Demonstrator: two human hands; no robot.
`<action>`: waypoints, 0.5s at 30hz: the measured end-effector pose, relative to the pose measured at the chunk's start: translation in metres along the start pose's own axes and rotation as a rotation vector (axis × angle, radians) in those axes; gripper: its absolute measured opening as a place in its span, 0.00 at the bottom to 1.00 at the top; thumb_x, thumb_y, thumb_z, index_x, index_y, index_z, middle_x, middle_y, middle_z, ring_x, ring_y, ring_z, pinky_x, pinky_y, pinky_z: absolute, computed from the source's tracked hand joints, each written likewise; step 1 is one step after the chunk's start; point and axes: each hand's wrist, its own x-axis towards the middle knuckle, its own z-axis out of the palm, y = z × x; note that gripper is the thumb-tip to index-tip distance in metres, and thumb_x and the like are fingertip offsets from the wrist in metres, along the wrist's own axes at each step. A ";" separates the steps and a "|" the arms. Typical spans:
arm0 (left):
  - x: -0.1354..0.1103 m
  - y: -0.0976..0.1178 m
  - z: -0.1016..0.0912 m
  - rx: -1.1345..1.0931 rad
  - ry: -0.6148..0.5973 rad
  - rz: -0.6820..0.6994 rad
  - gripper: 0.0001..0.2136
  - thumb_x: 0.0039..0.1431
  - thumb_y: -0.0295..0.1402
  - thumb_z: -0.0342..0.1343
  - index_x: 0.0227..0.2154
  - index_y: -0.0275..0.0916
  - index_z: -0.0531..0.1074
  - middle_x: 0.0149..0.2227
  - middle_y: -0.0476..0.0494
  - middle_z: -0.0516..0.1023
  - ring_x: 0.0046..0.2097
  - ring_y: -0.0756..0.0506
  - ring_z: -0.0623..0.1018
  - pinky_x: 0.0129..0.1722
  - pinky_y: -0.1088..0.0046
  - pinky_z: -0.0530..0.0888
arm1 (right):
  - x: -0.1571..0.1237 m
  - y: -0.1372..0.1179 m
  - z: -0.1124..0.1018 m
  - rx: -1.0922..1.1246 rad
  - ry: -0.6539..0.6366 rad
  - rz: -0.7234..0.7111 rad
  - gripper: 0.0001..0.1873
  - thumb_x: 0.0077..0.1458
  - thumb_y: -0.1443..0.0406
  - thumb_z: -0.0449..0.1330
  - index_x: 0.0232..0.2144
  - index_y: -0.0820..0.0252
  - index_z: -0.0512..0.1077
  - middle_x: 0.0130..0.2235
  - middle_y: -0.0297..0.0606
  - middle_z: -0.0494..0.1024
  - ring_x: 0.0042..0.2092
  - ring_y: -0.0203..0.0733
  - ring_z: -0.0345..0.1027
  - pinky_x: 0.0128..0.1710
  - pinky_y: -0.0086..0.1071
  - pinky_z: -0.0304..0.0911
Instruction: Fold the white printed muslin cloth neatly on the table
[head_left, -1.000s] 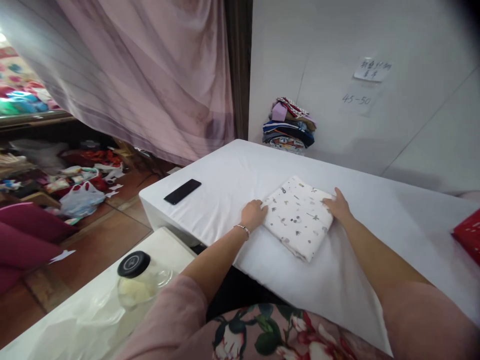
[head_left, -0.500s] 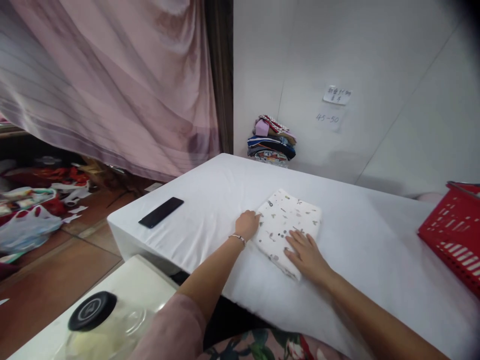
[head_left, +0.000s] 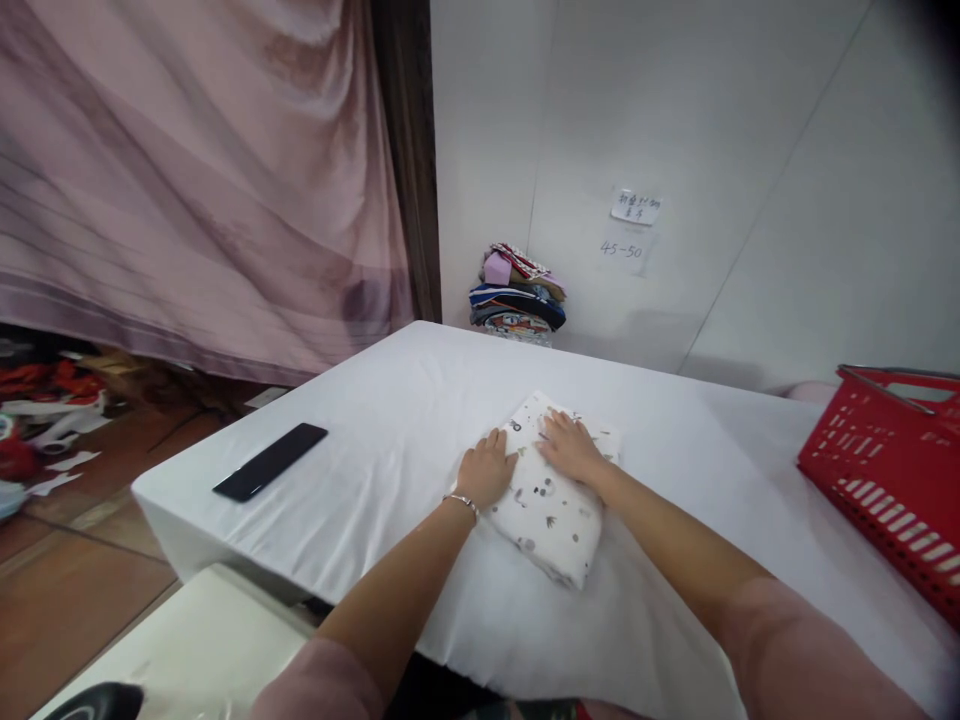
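A folded white cloth with small printed figures (head_left: 551, 505) lies on the white-covered table (head_left: 390, 420). My left hand (head_left: 487, 470), with a thin bracelet at the wrist, rests against the cloth's left edge with its fingers curled onto the fabric. My right hand (head_left: 571, 447) lies flat on top of the cloth near its far end, fingers stretched out and pressing down. Neither hand lifts the cloth.
A black phone (head_left: 270, 461) lies near the table's left edge. A red plastic basket (head_left: 885, 470) stands at the right. A stack of folded clothes (head_left: 517, 297) sits against the far wall under a paper note (head_left: 635, 207). A pink curtain (head_left: 187, 170) hangs at the left.
My right hand slid from the cloth's right edge to its near corner, then onto its top near the far end. The view turned right, bringing the red basket in.
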 end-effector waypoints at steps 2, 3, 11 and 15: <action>0.000 -0.002 0.004 0.011 0.011 -0.008 0.22 0.63 0.40 0.39 0.57 0.38 0.55 0.59 0.39 0.61 0.53 0.41 0.67 0.47 0.62 0.67 | 0.016 0.014 0.003 -0.028 -0.019 0.068 0.31 0.59 0.51 0.43 0.59 0.62 0.53 0.65 0.45 0.46 0.65 0.50 0.35 0.59 0.46 0.34; -0.001 -0.002 0.005 0.016 0.018 -0.009 0.22 0.63 0.40 0.39 0.57 0.38 0.55 0.59 0.39 0.61 0.53 0.41 0.67 0.47 0.62 0.67 | 0.022 0.020 0.005 -0.035 -0.029 0.091 0.32 0.59 0.50 0.42 0.59 0.62 0.53 0.65 0.45 0.47 0.64 0.50 0.36 0.59 0.47 0.34; -0.002 0.000 0.010 0.030 0.071 -0.012 0.23 0.62 0.39 0.40 0.58 0.37 0.57 0.59 0.37 0.61 0.54 0.40 0.67 0.49 0.60 0.67 | 0.037 0.055 0.000 0.119 0.069 0.182 0.21 0.61 0.57 0.43 0.50 0.56 0.65 0.53 0.41 0.69 0.52 0.45 0.61 0.47 0.34 0.54; -0.002 0.000 0.010 0.031 0.081 -0.021 0.22 0.62 0.39 0.41 0.57 0.36 0.58 0.59 0.38 0.62 0.54 0.40 0.67 0.49 0.60 0.67 | 0.051 0.070 -0.009 0.121 0.091 0.212 0.15 0.57 0.64 0.48 0.40 0.58 0.72 0.43 0.39 0.75 0.43 0.43 0.66 0.37 0.30 0.56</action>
